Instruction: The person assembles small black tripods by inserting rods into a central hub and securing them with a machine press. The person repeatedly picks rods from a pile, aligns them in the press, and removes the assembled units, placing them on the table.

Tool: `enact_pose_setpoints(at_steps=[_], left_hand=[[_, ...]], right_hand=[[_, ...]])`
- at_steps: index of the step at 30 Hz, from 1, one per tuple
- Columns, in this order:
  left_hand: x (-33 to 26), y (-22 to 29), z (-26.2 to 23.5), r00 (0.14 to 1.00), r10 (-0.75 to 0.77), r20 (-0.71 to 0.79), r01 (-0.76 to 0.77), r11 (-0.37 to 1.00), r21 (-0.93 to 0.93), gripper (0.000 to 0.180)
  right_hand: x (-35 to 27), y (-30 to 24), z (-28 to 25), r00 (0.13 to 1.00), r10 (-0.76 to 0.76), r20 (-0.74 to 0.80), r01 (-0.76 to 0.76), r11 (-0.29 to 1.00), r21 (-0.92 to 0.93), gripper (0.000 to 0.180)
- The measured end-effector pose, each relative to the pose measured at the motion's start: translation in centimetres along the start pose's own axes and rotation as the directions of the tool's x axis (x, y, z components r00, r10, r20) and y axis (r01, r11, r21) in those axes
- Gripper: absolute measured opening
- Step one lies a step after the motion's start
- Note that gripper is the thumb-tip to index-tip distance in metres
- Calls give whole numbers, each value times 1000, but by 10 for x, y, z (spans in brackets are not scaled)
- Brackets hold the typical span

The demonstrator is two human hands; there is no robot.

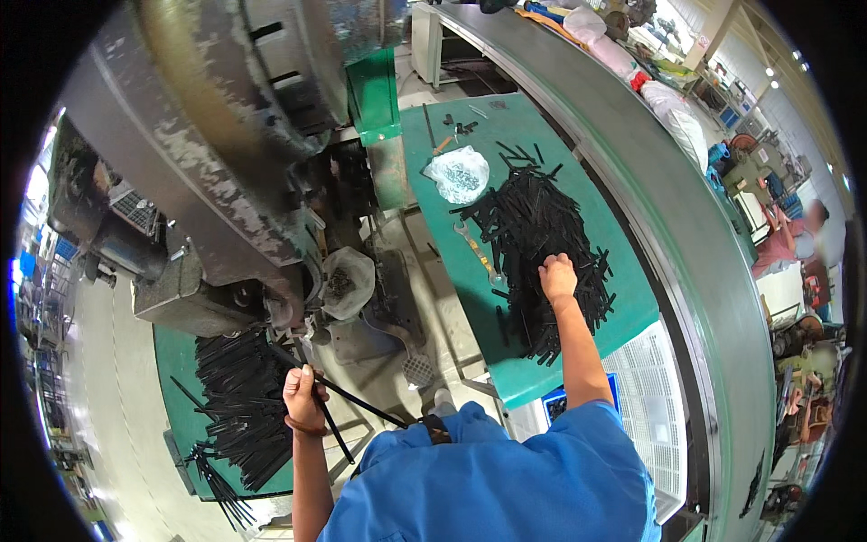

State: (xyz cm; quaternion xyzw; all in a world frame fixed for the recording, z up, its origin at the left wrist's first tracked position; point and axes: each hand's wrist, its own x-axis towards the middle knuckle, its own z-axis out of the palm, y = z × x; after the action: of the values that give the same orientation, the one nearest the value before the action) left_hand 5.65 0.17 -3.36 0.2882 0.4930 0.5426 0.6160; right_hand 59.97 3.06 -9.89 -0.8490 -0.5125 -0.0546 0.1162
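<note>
Worker in a blue shirt (488, 488) beside a worn metal press (208, 154).
At ten o'clock, the left hand (304, 399) grips long black strips (366, 404); at one, the right hand (559, 276) touches a pile of shorter black strips (537, 217) on a green table (632, 312), hold unclear to me.

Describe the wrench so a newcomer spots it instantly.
Start at the green table under the right hand. Along the left edge of its heap of black strips, below the plastic bag in the picture, lies the wrench. Its yellowish shank and silvery ends stand out against the black.
</note>
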Motion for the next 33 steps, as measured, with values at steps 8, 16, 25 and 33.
enact_pose_setpoints(at_steps=[8,16,25,33], left_hand=[[7,0,-3,999,-24,-26,24,1000,5,20],[3,8,-9,991,-130,2,131,991,-27,15],[0,32,-7,954,-212,211,204,977,59,27],[7,27,-20,940,-192,281,195,981,19,23]], right_hand=[[-23,-27,50,979,147,143,-116,972,-204,14],[-20,-42,-6,976,119,182,-214,684,697,28],[-137,-335,-78,599,-664,448,-431,205,879,15],[-151,-389,-92,761,-509,401,-310,257,915,13]])
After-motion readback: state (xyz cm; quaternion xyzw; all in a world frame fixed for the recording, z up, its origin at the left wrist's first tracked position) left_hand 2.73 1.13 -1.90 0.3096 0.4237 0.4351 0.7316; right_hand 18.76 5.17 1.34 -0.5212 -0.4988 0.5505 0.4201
